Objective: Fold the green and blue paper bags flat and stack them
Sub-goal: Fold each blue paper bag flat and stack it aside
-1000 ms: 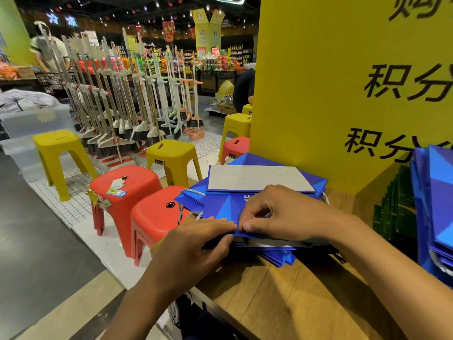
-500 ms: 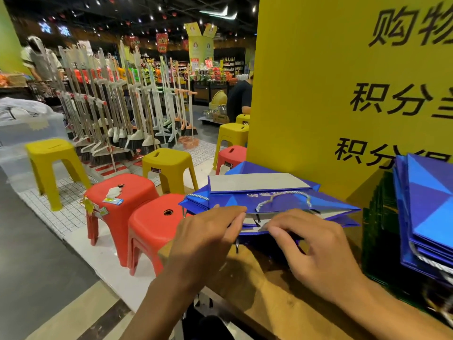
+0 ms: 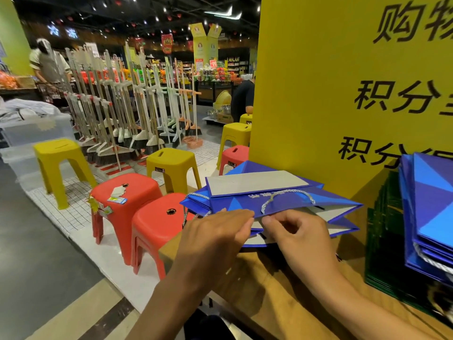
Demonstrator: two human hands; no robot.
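Pinching the blue bag (image 3: 282,204) at 6 o'clock, left hand (image 3: 215,239) and right hand (image 3: 299,236) stopped pressing; it gapes, unflattened.

Red stools (image 3: 125,192) beside yellow stools (image 3: 171,160); broom rack (image 3: 117,106) behind; yellow sign (image 3: 331,94) on wooden counter (image 3: 269,285).

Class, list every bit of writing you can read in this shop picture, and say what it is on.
"购", next character cut off: yellow board, top line.
"积分" twice, rest cut off: same board, lower lines.
"冷冻": lit sign near the ceiling.
"99": red price tag.
White print on the blue bag: upside down, blurred.
Red banner, stool labels: unreadable.
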